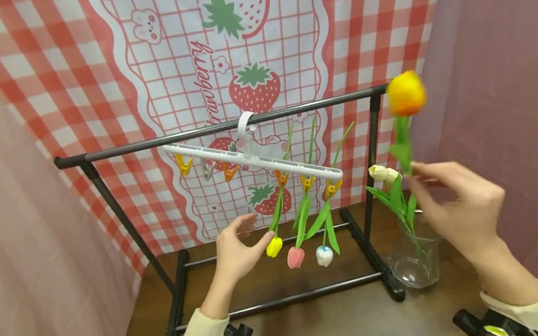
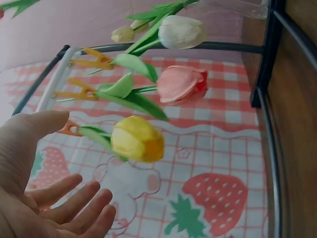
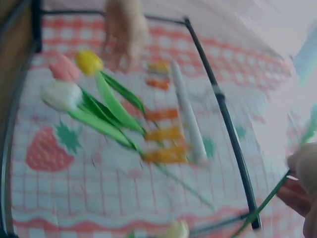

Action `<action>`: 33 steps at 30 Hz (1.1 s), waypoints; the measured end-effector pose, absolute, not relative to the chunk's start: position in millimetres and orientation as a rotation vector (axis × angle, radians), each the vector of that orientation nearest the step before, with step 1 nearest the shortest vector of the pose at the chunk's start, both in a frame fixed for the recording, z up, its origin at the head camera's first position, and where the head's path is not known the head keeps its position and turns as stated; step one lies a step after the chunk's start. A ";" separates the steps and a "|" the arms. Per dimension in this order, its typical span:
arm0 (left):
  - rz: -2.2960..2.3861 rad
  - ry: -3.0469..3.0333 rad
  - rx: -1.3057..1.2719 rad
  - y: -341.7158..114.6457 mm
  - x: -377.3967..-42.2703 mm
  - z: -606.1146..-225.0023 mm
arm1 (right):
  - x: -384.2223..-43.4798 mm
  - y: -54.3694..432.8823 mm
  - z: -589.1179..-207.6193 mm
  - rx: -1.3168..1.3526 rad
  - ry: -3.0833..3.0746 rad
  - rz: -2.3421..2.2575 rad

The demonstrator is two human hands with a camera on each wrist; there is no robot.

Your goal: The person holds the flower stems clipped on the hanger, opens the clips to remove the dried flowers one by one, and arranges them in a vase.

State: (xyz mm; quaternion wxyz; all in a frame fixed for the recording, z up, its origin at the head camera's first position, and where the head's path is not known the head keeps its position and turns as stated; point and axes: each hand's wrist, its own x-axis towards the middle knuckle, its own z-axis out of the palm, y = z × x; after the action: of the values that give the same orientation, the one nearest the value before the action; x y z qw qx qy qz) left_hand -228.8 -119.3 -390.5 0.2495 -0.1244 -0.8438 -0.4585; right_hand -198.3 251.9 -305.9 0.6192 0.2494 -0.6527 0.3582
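Note:
My right hand [image 1: 465, 209] pinches the green stem of a yellow-orange artificial tulip [image 1: 406, 93], flower up, above a glass vase. In the right wrist view, the stem [image 3: 267, 201] runs down from the fingers. My left hand [image 1: 240, 253] has its fingers spread beside a yellow tulip [image 1: 274, 247]; in the left wrist view a gap shows between them. The yellow tulip, a pink tulip [image 1: 295, 257] and a white-blue tulip [image 1: 324, 255] hang flower down from orange and yellow clips [image 1: 307, 182] on a white hanger [image 1: 254, 161].
The tilted hanger hooks over the bar of a black rack [image 1: 311, 105]. Three more clips [image 1: 229, 171] hang without flowers on its left half. Right of the rack, a clear glass vase [image 1: 414, 262] holds cream tulips [image 1: 385, 174]. A strawberry-print cloth [image 1: 165, 81] hangs behind.

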 end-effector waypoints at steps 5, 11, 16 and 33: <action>-1.348 -2.333 -0.366 -102.5 -244.5 -395.0 | -206.8 277.8 -296.2 0.331 -1.467 1.052; -1.406 -2.288 -0.350 -92.3 -251.2 -404.7 | -226.1 298.5 -322.3 0.269 -1.618 1.003; -1.389 -2.259 -0.306 -87.8 -254.1 -410.8 | -235.1 308.3 -344.2 0.251 -1.753 0.894; -1.583 -2.205 -0.234 -95.0 -248.0 -408.5 | -246.6 318.0 -403.7 0.261 -1.991 0.795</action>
State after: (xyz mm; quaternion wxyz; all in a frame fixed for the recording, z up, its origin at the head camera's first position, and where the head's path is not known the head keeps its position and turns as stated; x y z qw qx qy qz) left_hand -248.0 -95.0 -408.5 0.2069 -0.0839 -0.7919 -0.5685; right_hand -246.6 318.0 -403.7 0.4715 0.1065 -0.8129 0.3248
